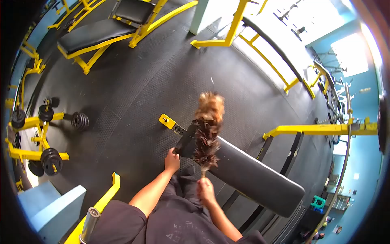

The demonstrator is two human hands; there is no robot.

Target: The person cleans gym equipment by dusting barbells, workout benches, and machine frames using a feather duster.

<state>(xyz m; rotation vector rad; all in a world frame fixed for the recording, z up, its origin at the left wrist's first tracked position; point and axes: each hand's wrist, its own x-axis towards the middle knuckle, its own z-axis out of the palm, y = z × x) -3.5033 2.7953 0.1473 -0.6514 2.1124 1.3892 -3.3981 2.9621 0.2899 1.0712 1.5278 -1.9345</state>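
Note:
My right hand [206, 191] is wrapped round the thin handle of a feather duster [208, 140]. The duster points up and away from me, brown-black near the handle and tan at the slightly blurred tip. It hangs over a weight bench [260, 175] with a long black pad and hides part of it. At the near left end of the bench, my left hand [172, 160] has its fingers curled at the edge of the small seat pad [186, 145]. Part of its grip is hidden against the dark pad.
A yellow plate rack [30, 155] with black weight plates [51, 162] stands at left. Another black bench [97, 35] is at upper left. A yellow-framed bar stand [321, 129] and a long barbell [345, 158] are at right. Black rubber flooring [134, 85] lies between them.

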